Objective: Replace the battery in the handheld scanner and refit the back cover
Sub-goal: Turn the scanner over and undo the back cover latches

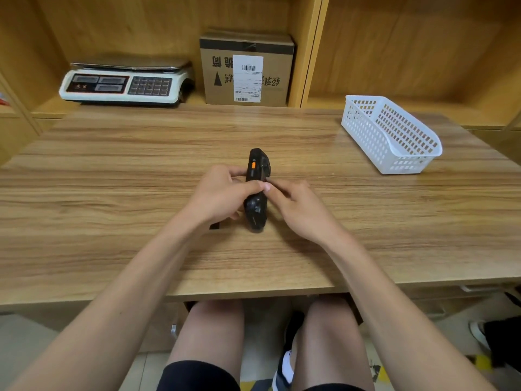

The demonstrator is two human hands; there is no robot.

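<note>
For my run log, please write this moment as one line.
left hand: grips scanner | right hand: fingertips at scanner's side | scanner: on edge on table | cover: cannot tell

L hand [222, 193] curled, R hand [298, 210] pinching, both forearms extended

Both forearms bare, no sleeves, watch or rings on left hand [222, 193] or right hand [298, 210]. Black shorts [197, 375] below the table [112, 193] edge, knees bare. Dark sneaker [286, 368] with white sock under the table.
</note>
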